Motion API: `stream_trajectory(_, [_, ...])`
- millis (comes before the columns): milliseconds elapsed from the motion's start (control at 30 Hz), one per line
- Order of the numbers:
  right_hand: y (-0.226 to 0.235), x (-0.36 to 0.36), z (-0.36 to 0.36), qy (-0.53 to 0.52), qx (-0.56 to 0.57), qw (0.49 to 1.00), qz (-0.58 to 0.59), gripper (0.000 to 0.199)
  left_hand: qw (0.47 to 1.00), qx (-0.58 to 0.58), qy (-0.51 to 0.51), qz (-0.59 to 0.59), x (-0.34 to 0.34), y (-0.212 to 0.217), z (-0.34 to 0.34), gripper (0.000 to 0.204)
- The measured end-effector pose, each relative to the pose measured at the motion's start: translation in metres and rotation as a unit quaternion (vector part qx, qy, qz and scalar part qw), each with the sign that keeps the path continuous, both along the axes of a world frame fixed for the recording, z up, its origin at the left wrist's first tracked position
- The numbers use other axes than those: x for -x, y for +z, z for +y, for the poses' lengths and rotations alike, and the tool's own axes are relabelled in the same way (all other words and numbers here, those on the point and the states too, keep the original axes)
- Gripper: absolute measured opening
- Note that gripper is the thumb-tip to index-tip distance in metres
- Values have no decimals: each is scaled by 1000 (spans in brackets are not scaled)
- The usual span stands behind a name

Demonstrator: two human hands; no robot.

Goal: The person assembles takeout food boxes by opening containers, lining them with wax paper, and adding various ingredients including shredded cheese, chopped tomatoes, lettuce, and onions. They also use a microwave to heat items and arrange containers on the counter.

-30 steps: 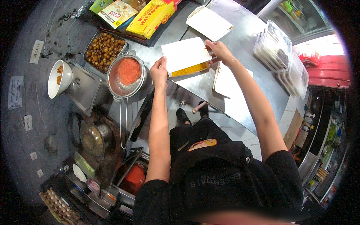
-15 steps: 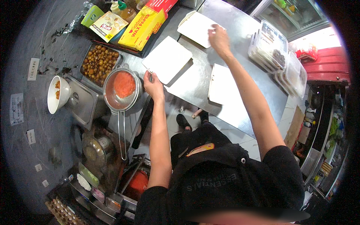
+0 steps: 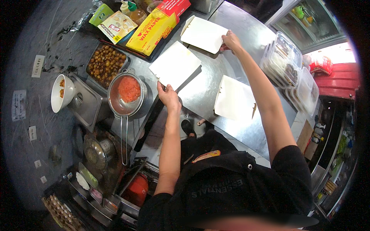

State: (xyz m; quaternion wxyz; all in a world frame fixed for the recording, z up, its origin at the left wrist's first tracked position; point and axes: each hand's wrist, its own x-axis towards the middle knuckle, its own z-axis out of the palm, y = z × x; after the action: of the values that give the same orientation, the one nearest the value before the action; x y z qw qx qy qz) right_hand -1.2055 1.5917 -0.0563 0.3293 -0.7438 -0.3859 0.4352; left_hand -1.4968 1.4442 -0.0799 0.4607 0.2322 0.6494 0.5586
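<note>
Three white paper food boxes are on the steel table. My right hand (image 3: 230, 41) pinches the right edge of the far box (image 3: 204, 34), its thumb on top and fingers partly hidden at the side. At the near corner of the middle box (image 3: 175, 66), my left hand (image 3: 169, 98) grips the edge between thumb and fingers. That box lies tilted, close to the yellow wax paper carton (image 3: 151, 34). The third box (image 3: 233, 99) sits nearer me on the right, under my right forearm, with neither hand touching it.
Left of my left hand, a long-handled strainer (image 3: 124, 109) holds orange-red shreds. Beyond it stands a tray of small brown balls (image 3: 106, 63). A white bowl (image 3: 61, 94) and a steel lid (image 3: 88, 102) are farther left. Clear plastic containers (image 3: 283, 57) are stacked at right.
My right hand has come down onto the far box's right edge and closed on it. My left hand stays at the middle box's near corner. The whole view has shifted slightly.
</note>
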Motion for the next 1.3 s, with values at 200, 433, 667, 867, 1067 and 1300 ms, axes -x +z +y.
stream_trajectory(200, [2,-11,33,33,22,999,-23,60,994,-4,-64,92,18,-1,17,47])
stream_trajectory(433, [2,-22,58,61,-14,996,-70,71,974,68,-102,190,42,-8,47,52])
stream_trajectory(667, [11,-40,83,145,4,979,-140,67,971,42,-98,212,38,-22,49,51])
stream_trajectory(867, [34,-30,86,240,65,939,-238,51,978,47,-67,192,36,-32,34,51])
stream_trajectory(1067, [6,-9,12,22,-22,977,-210,49,957,49,-45,283,12,2,21,49])
stream_trajectory(1300, [2,-36,39,51,-11,993,-108,51,926,15,-168,339,24,9,58,51])
